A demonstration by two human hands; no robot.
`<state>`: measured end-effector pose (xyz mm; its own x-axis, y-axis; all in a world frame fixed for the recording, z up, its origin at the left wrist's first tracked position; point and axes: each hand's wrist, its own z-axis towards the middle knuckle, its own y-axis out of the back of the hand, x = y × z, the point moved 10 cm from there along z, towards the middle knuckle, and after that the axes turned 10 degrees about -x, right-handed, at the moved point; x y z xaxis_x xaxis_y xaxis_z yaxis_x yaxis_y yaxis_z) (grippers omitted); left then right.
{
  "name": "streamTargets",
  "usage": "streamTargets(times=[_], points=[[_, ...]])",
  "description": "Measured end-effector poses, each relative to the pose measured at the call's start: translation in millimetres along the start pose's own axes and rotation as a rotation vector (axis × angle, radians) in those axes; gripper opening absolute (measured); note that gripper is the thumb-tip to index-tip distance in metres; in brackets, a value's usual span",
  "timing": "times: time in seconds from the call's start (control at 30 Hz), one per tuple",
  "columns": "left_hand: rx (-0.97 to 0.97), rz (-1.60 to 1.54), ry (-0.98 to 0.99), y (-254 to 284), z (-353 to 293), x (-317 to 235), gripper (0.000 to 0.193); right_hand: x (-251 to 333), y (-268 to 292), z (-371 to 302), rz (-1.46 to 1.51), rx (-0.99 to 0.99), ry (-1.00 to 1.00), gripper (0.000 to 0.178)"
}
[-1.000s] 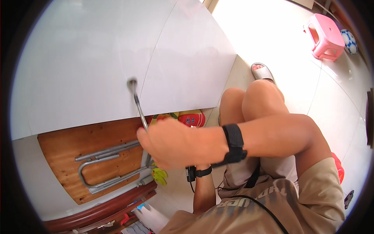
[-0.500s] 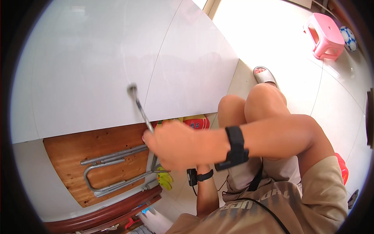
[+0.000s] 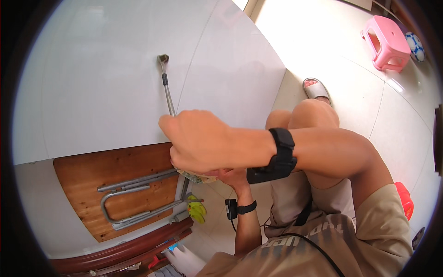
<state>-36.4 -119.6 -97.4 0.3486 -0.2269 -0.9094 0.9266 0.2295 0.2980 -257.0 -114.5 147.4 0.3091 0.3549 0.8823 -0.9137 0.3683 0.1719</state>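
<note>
My right hand (image 3: 198, 138) is closed in a fist around a slim silver metal rod (image 3: 168, 96) with a black collar and a small dark angled head. The rod points away from me over a glossy white panel (image 3: 106, 92); whether its head touches the surface I cannot tell. Lower down and partly covered by the right hand, my left hand (image 3: 235, 180) has its fingers against a pale patterned item (image 3: 198, 176). Most of that item is hidden, so its kind cannot be made out. Black straps are on both wrists.
A wooden board (image 3: 78, 194) with folded grey metal legs (image 3: 134, 217) leans at the lower left, above a dark red wooden edge (image 3: 120, 254). Yellow-green slippers (image 3: 197, 211) lie beside it. A pink stool (image 3: 392, 39) and a blue-white ball (image 3: 415, 46) stand far right.
My right hand has risen away from me, and the rod's head has swung farther up over the white panel. My left hand and the patterned item have come into view below it.
</note>
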Motion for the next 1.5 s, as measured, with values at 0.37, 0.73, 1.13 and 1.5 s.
streamTargets(times=[0.37, 0.73, 1.13, 1.5], points=[[-0.004, -0.053, 0.084, -13.4, -18.1, -18.0, 0.014, -1.0, -2.0, -6.5, 0.115, 0.119, -0.079, 0.013], [-0.016, -0.010, 0.123, -11.4, -19.7, -10.5, 0.009, -11.5, 42.2, 20.5, 0.140, -0.045, 0.011, 0.014], [-0.013, 0.136, -0.180, -10.9, -21.2, -35.1, 0.011, 16.0, -17.9, -27.6, 0.217, 0.374, -0.198, 0.018], [-0.025, 0.300, -0.592, -19.9, -26.2, -80.9, 0.011, -1.1, 13.2, -4.9, 0.208, 0.164, -0.113, 0.013]])
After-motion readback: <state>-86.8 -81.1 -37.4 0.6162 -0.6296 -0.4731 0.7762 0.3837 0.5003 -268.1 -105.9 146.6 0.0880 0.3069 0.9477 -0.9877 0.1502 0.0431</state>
